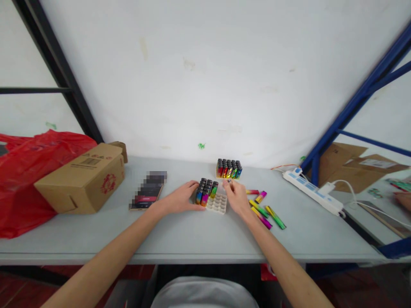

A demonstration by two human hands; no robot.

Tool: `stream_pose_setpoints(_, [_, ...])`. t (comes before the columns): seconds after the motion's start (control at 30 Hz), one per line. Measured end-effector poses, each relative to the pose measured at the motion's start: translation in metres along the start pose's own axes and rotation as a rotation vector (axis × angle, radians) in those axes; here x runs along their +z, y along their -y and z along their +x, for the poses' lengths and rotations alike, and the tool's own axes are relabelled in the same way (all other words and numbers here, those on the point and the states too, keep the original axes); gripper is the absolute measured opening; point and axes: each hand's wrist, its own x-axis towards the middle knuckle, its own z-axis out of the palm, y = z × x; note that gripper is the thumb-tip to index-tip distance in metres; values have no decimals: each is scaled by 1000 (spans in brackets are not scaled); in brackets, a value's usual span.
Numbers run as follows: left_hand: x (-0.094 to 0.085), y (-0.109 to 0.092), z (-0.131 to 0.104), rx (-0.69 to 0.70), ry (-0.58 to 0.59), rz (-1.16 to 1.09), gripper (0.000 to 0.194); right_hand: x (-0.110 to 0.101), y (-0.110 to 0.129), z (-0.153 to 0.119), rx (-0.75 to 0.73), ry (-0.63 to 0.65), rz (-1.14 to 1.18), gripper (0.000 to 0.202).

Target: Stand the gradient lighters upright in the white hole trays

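Note:
In the middle of the table a white tray with round-edged slots (218, 205) is partly filled with upright colourful lighters (202, 194), their black tops upward. My left hand (183, 197) curves around the tray's left side, the thumb along its near edge. At the tray's right side my right hand (236, 196) is closed, with a small dark and metallic lighter top (229, 182) showing at its fingertips; the fingers hide the rest. Several loose lighters (275, 217) lie flat to the right of my right hand, in yellow, green, pink and purple.
Behind the tray stands a full block of lighters (229, 169). A phone (149, 192), partly pixelated, lies left of my left hand. Farther left are a cardboard box (83, 179) and a red plastic bag (28, 184). A white power strip (313, 192) with cables lies at right, before a blue frame (353, 107).

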Motion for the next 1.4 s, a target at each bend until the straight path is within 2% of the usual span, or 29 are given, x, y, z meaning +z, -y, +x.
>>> stream_pose_setpoints(0.13, [1, 1, 0, 17, -6, -7, 86, -10, 8, 0, -82, 104, 4, 36])
stream_pose_setpoints(0.3, [0, -2, 0, 9, -11, 9, 85, -22, 15, 0, -295, 150, -139, 41])
stream_pose_setpoints(0.4, [0, -4, 0, 12, -18, 20, 84, -23, 11, 0, -254, 217, -171, 45])
stream_pose_setpoints(0.6, [0, -3, -1, 7, -3, 30, 84, -18, 4, 0, -162, 310, -54, 42])
stream_pose_setpoints(0.67, [1, -2, 0, 7, -11, 25, 84, -17, 4, 0, -174, 329, -70, 43])
stream_pose_setpoints(0.97, [2, -2, 0, 40, -27, 15, 83, -13, 6, -2, -396, 348, -250, 40])
stream_pose_setpoints(1.03, [2, -2, 0, 40, -35, 5, 82, -11, 6, -2, -400, 346, -311, 39])
stream_pose_setpoints(1.17, [2, -2, 0, 24, -20, 12, 84, -8, 5, -2, -313, 357, -431, 45])
stream_pose_setpoints(1.27, [2, -3, 0, -6, 0, 21, 85, -16, 5, 0, -276, 375, -326, 47])
stream_pose_setpoints(1.4, [0, -6, 0, -21, 11, 27, 86, -49, -3, 6, -237, 246, -263, 42])
